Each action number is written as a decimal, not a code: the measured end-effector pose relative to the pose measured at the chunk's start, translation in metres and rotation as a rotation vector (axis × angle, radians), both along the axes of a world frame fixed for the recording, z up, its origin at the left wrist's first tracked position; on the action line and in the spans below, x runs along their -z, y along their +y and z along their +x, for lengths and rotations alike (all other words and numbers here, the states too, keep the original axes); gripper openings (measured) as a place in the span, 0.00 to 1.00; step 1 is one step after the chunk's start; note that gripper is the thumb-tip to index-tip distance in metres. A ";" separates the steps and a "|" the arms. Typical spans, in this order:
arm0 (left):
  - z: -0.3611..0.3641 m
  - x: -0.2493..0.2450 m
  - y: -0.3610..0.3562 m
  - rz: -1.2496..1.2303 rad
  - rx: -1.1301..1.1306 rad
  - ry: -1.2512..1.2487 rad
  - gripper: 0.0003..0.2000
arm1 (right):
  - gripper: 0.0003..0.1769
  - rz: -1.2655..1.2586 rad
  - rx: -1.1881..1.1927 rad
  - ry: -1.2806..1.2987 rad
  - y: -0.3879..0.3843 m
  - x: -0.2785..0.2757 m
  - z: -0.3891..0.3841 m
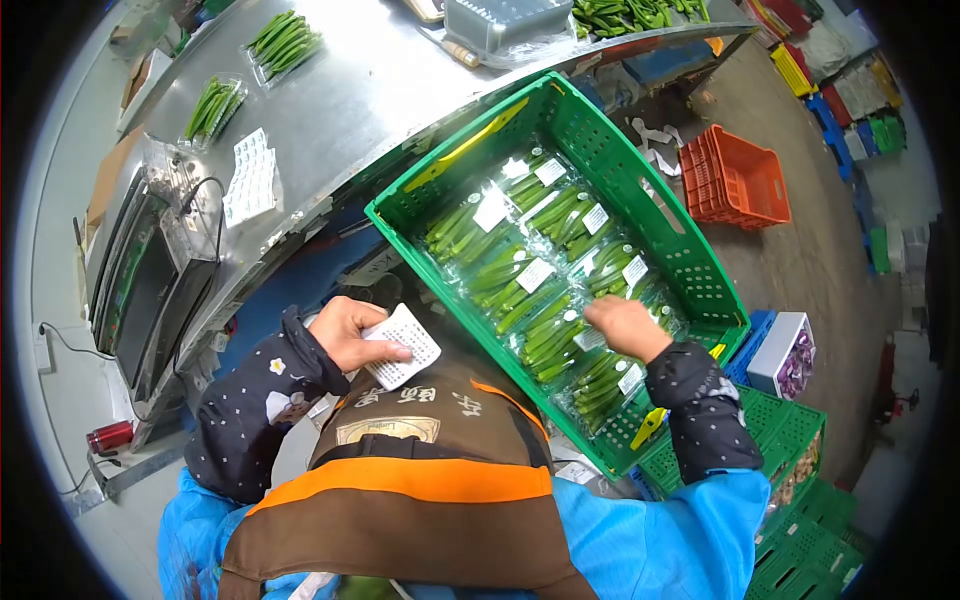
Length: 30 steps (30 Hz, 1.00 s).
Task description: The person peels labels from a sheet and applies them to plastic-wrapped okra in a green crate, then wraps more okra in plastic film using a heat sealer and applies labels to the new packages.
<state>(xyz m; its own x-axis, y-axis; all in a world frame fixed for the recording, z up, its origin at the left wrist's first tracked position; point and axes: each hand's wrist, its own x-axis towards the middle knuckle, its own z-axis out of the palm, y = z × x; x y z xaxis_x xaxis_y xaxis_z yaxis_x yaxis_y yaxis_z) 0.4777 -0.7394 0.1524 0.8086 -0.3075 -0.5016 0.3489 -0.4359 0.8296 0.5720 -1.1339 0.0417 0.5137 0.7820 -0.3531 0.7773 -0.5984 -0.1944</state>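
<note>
My left hand (350, 335) is closed on a white sheet of small printed stickers (405, 348), thumb on top, in front of the brown apron. To the right, a green plastic crate (655, 190) holds several clear packs of okra (515, 275), many with a white label. Over the packs, my right hand (628, 328) has its fingers drawn together, fingertips right at a white label (590, 338) on one pack. I cannot tell whether anything is pinched between them.
A steel table (350, 80) carries two okra packs (283, 47), another sticker sheet (252, 178), a clear plastic container (505, 22) and loose okra (635, 15). Beside it stands a dark-screened machine (135, 300). Orange crates (735, 180) are on the floor; green crates (780, 440) are stacked at right.
</note>
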 end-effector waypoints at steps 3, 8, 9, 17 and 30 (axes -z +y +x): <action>-0.004 -0.005 -0.001 0.038 -0.041 -0.057 0.09 | 0.13 -0.048 -0.050 0.037 -0.007 0.038 -0.010; -0.007 -0.018 0.003 -0.054 -0.054 0.017 0.09 | 0.08 0.059 0.030 0.022 -0.021 0.074 -0.014; -0.008 -0.019 0.003 -0.053 -0.054 0.016 0.09 | 0.07 0.058 0.025 -0.011 -0.022 0.080 -0.015; -0.005 -0.027 -0.016 -0.009 0.223 -0.090 0.09 | 0.04 0.105 0.423 -0.312 0.003 0.087 -0.026; -0.010 0.003 -0.052 0.094 -0.145 -0.480 0.09 | 0.14 1.256 0.954 1.195 0.152 -0.091 -0.111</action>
